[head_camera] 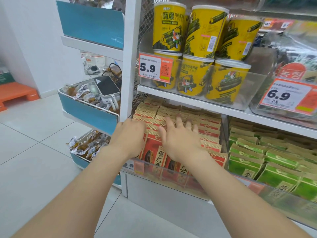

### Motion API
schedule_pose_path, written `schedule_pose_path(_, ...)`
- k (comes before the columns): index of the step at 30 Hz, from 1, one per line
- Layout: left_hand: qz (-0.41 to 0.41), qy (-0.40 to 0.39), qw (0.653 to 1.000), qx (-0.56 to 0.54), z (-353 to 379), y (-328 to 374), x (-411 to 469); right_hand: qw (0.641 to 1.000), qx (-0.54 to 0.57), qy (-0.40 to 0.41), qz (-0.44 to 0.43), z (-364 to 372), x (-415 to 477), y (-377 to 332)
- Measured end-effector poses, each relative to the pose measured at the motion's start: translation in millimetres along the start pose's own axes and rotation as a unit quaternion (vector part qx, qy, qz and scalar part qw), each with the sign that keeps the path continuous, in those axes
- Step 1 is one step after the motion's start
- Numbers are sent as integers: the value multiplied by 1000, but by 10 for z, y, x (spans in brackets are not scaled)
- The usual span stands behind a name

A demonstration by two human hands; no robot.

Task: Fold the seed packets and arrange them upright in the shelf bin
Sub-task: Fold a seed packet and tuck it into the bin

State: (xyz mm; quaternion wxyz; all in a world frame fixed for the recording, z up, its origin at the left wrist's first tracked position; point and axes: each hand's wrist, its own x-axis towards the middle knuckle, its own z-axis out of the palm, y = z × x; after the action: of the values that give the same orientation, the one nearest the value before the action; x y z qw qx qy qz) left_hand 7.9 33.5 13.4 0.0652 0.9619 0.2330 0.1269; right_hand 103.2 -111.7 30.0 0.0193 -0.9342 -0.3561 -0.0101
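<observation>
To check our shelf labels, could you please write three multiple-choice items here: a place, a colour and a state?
1. The yellow cylindrical canisters stand: A on the floor; B on the shelf above the red-and-brown paper seed packets; C in a blue basket.
2. The paper packets right of the red ones are: A green; B purple; C white.
3. The right hand has its fingers: A clenched; B round a canister; C spread straight over the seed packets.
Key: B, they stand on the shelf overhead; A, green fronts show; C, the fingers lie apart and straight.
</observation>
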Motion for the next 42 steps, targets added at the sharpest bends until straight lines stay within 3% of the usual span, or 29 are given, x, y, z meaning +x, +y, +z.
schedule_pose_path(3, 14, 48, 999, 14, 4, 44, -35, 1000, -20, 21, 13, -128, -148, 34)
schedule_pose_path(7, 101, 113, 985, -80, -20, 176, -72, 993, -50, -66, 87, -173, -331, 51)
schedule_pose_path(12, 170, -8, 983, -62, 82, 449, -135, 992, -6, -61, 113, -27, -268, 271)
schedule_pose_path(15, 161, -85, 983, -6, 164, 475, -112, 997, 3, -9, 74, 100, -195, 447)
schedule_pose_path(20, 131, -108, 983, 64, 270, 439, 24, 998, 33, 23, 41, 242, -10, 558)
schedule_pose_path(24, 100, -139, 979, 111, 356, 482, 81, 997, 73, -1, -17, 170, -36, 623)
schedule_pose_path(27, 82, -153, 978, 115, 364, 563, 85, 999, 15, 36, -31, 47, -118, 771)
schedule_pose_path(30, 77, -143, 984, 68, 328, 662, 60, 999, -48, 16, -16, -25, -236, 828)
schedule_pose_path(34, 96, -67, 993, 3, 268, 703, 18, 990, -141, 9, 30, -26, -290, 814)
schedule_pose_path(39, 93, -56, 992, 70, 342, 670, 37, 990, -141, 2, -32, -63, -321, 883)
schedule_pose_path(42, 97, -60, 993, 38, 351, 687, 23, 989, -143, 15, -25, 57, -348, 922)
